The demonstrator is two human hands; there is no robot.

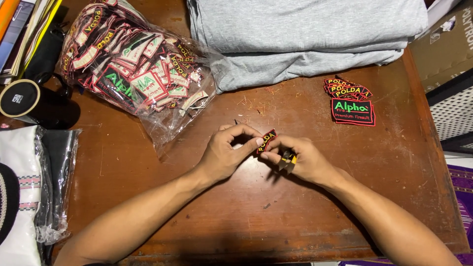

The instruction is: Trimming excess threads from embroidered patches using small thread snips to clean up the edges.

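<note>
Pinching small black embroidered patch with red border [266,140] between fingertips of left hand [224,155] and right hand [300,158], fingers closed, raised off brown wooden table [207,207] | right also grips small yellow-black tool [287,160], probably for trimming | sorted patch stack [351,102] beyond right fingers | clear plastic bag of patches [133,69] beyond left

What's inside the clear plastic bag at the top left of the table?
The clear plastic bag holds a heap of embroidered patches, black with red borders. Those underneath are covered by the top ones, so what lies at the bottom cannot be seen.
</note>
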